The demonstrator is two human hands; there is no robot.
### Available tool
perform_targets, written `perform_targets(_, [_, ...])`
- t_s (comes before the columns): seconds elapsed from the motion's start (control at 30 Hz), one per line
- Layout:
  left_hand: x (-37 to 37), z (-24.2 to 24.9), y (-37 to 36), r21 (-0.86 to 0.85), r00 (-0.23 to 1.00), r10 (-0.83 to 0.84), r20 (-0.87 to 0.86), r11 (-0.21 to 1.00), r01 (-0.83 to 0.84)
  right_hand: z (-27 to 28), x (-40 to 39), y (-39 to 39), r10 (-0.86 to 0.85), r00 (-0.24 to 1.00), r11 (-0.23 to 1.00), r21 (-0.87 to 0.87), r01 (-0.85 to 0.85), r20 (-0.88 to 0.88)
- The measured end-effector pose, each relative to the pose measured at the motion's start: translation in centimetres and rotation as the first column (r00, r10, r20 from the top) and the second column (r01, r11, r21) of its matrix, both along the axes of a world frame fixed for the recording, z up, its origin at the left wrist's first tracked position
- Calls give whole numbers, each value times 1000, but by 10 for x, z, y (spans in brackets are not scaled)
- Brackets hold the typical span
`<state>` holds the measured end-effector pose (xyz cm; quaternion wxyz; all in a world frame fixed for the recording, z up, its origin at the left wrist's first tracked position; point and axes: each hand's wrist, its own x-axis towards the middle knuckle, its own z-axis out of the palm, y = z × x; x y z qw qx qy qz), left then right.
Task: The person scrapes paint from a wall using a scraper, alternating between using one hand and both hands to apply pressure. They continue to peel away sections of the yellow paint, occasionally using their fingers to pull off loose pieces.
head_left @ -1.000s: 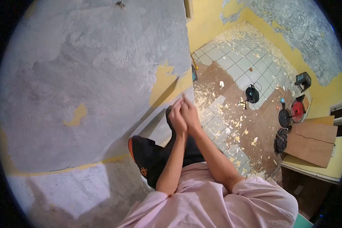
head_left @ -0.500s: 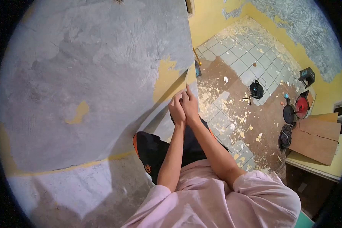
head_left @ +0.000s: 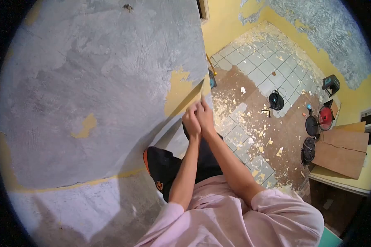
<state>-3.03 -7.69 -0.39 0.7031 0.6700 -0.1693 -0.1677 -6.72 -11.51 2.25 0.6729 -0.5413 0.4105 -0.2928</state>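
Both my hands are together in front of me, close to the edge of the grey wall. My right hand is closed around a scraper, its index finger stretched along it toward the thin blade. My left hand is closed too, pressed against the right around the handle, which the fingers mostly hide. The blade is by a patch of yellow paint near the wall's edge. Another smaller yellow patch remains lower on the wall, to the left.
Paint flakes litter the tiled floor. A black device with a cable, a dark stool, a red and black fan, a black bag and a leaning brown board are on the right.
My hands and the scraper have shifted slightly down in view, as has the upper wall. The grip looks the same.
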Motion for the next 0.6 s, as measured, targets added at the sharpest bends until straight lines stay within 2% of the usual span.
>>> perform_targets(0.03, [2, 7, -3, 140, 996, -82, 29, 987, 77, -2, 3, -2, -82, 995, 996, 47, 79, 50])
perform_targets(0.07, [-4, 9, -2, 92, 998, -64, 4, 994, 64, 3, -3, -4, -42, 999, 993, 115, 40, 15])
perform_targets(0.1, [-14, 7, 2, 88, 998, -67, -2, 994, 67, -3, -10, -2, -45, 999, 993, 111, 44, 9])
perform_targets(0.17, [-27, 8, 7, -90, 1000, 3, -12, 996, -4, -15, -15, 3, 49, 998, 991, -128, -43, 47])
perform_targets(0.2, [-22, 10, 5, -28, 999, -30, 42, 999, 32, -18, -9, 0, 14, 998, 991, -130, -6, 57])
perform_targets(0.23, [-14, 10, 0, -22, 999, -27, 40, 999, 28, -22, -5, -3, 17, 998, 992, -124, -10, 55])
perform_targets(0.3, [-1, 11, -14, -5, 998, -68, 9, 998, 68, -10, -2, -9, -43, 999, 999, 3, 43, 0])
perform_targets(0.37, [-19, 14, 0, 1, 993, -119, 9, 993, 119, -17, -9, -4, -46, 998, 998, 31, 45, 29])
perform_targets(0.43, [-27, 18, 0, -68, 999, -46, -18, 997, 45, -34, -9, -4, -4, 991, 982, -185, 28, 132])
perform_targets(0.47, [-13, -3, -9, -16, 998, -67, 6, 998, 67, -26, -6, -10, -33, 996, 994, -102, 42, 80])
perform_targets(0.5, [-7, -1, -19, -5, 994, -79, -72, 997, 79, -20, -5, -10, -33, 997, 995, -95, 40, 76])
perform_targets(0.57, [3, -1, -13, 81, 978, -200, 51, 977, 196, -11, -2, -13, -65, 997, 998, 27, 64, 40])
perform_targets(0.6, [-6, 0, -10, 78, 979, -198, 47, 978, 195, -16, -7, -9, -45, 999, 998, -38, 46, 18])
